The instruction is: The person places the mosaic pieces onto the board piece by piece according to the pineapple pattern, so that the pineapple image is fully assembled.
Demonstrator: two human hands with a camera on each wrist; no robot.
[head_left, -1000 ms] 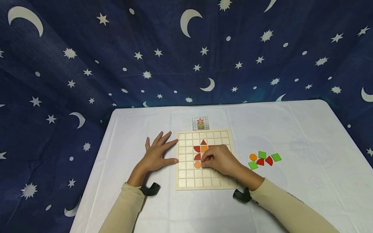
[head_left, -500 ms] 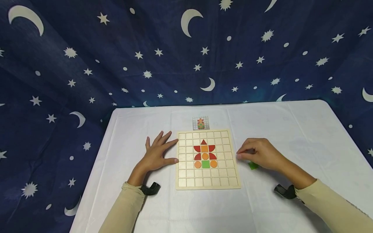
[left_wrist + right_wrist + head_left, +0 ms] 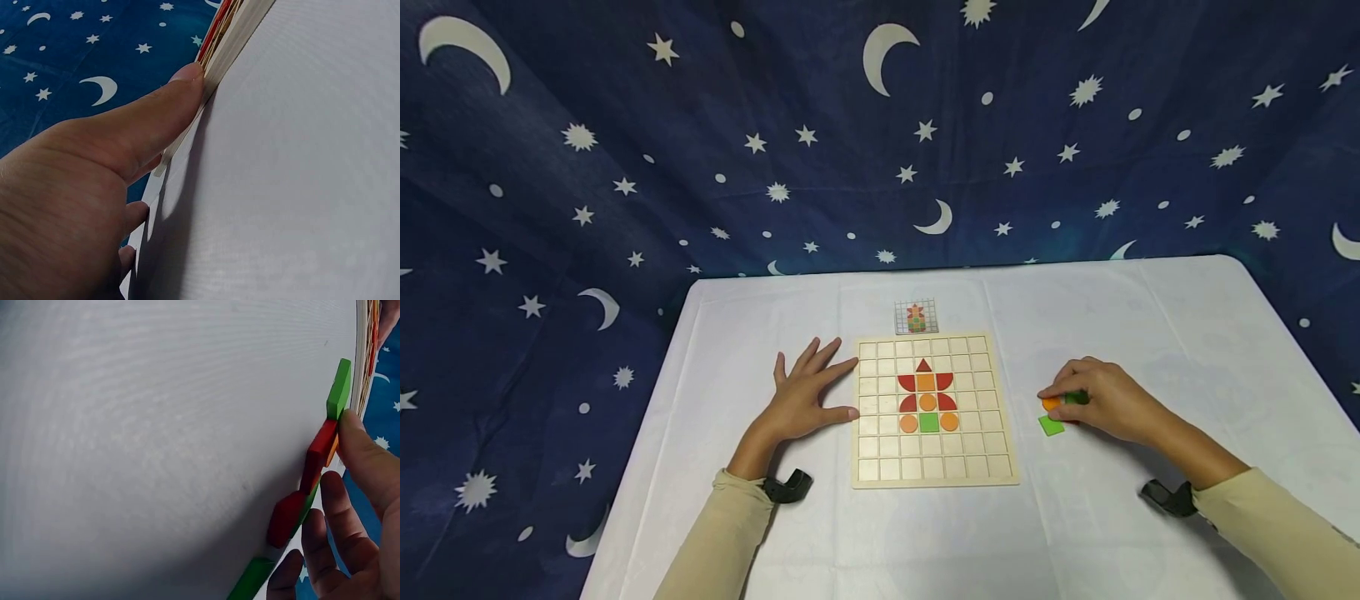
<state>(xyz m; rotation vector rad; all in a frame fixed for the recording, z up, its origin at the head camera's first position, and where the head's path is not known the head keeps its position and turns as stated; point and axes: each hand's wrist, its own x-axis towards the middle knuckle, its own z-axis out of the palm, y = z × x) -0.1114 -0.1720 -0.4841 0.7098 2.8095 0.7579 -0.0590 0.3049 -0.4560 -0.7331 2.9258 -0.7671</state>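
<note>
Orange disc point(image 3: 1050, 403) seemingly pinched by right hand point(image 3: 1108, 402); left hand point(image 3: 801, 402) touches board point(image 3: 934, 470), fingers spread.

Blue moon-and-star curtain point(image 3: 820, 92), white tablecloth point(image 3: 1180, 350)

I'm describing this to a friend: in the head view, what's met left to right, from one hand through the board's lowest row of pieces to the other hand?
Left hand → left orange circle → green square → right orange circle → right hand.
</note>
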